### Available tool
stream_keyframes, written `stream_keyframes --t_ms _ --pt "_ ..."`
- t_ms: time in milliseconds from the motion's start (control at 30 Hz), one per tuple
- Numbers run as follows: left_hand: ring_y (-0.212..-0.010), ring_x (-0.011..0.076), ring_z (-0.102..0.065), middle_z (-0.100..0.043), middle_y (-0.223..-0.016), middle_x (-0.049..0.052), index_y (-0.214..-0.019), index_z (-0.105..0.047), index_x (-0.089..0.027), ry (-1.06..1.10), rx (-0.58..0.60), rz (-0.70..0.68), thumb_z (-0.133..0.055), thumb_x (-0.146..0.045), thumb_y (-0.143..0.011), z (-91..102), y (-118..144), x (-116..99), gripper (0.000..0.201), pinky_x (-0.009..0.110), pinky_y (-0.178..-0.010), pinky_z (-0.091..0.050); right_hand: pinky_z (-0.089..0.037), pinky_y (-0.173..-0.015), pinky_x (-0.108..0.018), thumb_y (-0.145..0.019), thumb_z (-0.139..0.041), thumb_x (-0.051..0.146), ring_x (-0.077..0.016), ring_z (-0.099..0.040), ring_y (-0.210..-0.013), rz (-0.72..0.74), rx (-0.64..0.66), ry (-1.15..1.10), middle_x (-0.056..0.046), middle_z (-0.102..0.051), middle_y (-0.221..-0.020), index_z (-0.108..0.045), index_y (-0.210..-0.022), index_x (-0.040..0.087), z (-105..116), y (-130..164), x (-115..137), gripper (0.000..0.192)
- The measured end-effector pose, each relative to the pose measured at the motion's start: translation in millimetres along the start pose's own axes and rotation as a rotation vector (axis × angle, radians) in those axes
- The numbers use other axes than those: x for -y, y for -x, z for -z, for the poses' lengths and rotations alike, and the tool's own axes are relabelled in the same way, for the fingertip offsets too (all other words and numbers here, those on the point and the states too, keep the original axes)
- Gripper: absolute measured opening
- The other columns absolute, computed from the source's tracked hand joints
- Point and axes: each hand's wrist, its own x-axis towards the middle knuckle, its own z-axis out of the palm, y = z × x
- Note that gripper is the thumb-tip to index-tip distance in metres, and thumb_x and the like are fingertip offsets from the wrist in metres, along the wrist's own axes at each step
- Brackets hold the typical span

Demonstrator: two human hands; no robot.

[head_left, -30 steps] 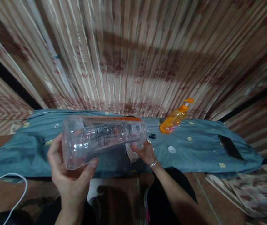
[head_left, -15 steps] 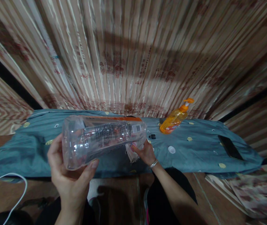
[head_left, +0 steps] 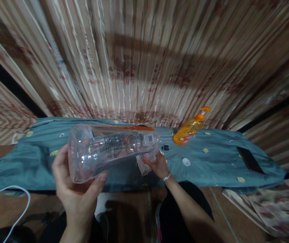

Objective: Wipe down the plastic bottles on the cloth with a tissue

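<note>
A large clear plastic bottle [head_left: 114, 152] with a printed label and orange strip lies sideways in the air above the cover, its base toward the left. My left hand [head_left: 78, 189] is wrapped round the base end, thumb underneath. At the other end, my right hand [head_left: 158, 165] is closed on a pale cloth [head_left: 143, 167] with a frayed edge, close against the bottle. The bottle hides some of its fingers. Beyond the right hand are a small black piece [head_left: 165, 147] and a round white cap [head_left: 186, 162].
A pump bottle of orange liquid [head_left: 187, 131] stands at the back right of the teal patterned cover [head_left: 217, 163]. A black phone [head_left: 249, 160] lies farther right. Striped curtains [head_left: 139, 67] hang behind. A white cable [head_left: 27, 202] loops at lower left.
Almost nothing differs. Both hands keep their hold, and the whole view has shifted very slightly.
</note>
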Motion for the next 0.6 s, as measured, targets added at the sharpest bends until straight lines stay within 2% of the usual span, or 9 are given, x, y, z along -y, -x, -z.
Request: stream_keyframes --t_ms 133,267,400,600 --pt "-0.173 0.0549 -0.073 -0.078 -0.180 0.019 -0.167 -0.080 -0.035 -0.033 0.022 -0.034 -0.125 -0.055 -0.071 1.9 -0.1 4.3 0.108 0.083 -0.147 -0.057 -0.083 -0.105 -0.058 -0.084 -0.101 0.050 -0.0451 -0.100 -0.119 -0.005 -0.011 -0.007 -0.016 -0.102 -0.125 -0.086 -0.131 0.027 0.5 -0.1 2.4 0.054" --pt "-0.173 0.0547 -0.073 -0.078 -0.180 0.019 -0.169 -0.079 -0.035 -0.050 0.039 -0.053 -0.124 -0.058 -0.074 1.3 0.8 6.1 0.108 0.081 -0.146 -0.060 -0.083 -0.107 -0.057 -0.085 -0.101 0.049 -0.0441 -0.100 -0.120 -0.022 0.009 -0.005 -0.014 -0.102 -0.126 -0.085 -0.132 0.028 2.3 0.4 4.0 0.053" --pt "-0.173 0.0532 -0.073 -0.078 -0.179 0.018 -0.171 -0.078 -0.035 -0.063 0.053 -0.064 -0.122 -0.057 -0.078 0.6 2.0 5.1 0.106 0.077 -0.145 -0.063 -0.083 -0.108 -0.059 -0.086 -0.101 0.048 -0.0454 -0.100 -0.123 -0.021 0.033 -0.011 -0.016 -0.102 -0.128 -0.084 -0.136 0.026 3.1 -0.1 1.5 0.057" --pt "-0.173 0.0528 -0.073 -0.079 -0.179 0.017 -0.171 -0.078 -0.037 -0.071 0.056 -0.077 -0.121 -0.059 -0.079 0.4 1.0 5.5 0.104 0.080 -0.146 -0.060 -0.083 -0.110 -0.060 -0.088 -0.100 0.051 -0.0450 -0.099 -0.125 0.017 0.026 -0.017 -0.017 -0.101 -0.132 -0.084 -0.139 0.026 0.9 -0.5 -4.6 0.058"
